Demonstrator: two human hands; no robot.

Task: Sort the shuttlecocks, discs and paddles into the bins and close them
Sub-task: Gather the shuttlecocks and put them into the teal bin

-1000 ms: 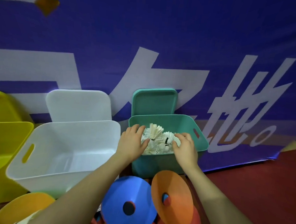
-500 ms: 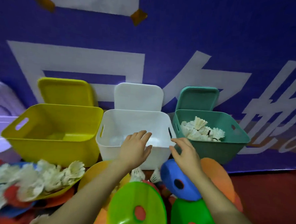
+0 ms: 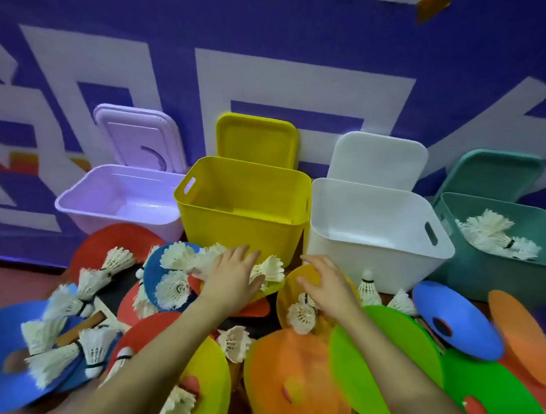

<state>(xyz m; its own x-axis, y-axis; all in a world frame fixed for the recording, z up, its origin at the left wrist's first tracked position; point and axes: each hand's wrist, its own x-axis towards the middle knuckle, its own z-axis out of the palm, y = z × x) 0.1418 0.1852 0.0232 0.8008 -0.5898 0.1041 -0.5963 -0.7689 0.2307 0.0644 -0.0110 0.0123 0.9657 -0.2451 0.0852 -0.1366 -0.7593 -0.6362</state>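
Shuttlecocks [image 3: 498,234] only in teal bin [image 3: 483,275]; yellow bin [image 3: 242,233] beside it empty, lids off. Left hand [image 3: 233,277], right hand [image 3: 324,288] spread over pile.

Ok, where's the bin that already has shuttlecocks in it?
Head view, far right: the teal bin, next to the white bin, its lid propped behind it.

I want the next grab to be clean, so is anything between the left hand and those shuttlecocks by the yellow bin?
Nothing visible: the left hand already rests on the shuttlecocks in front of the yellow bin.
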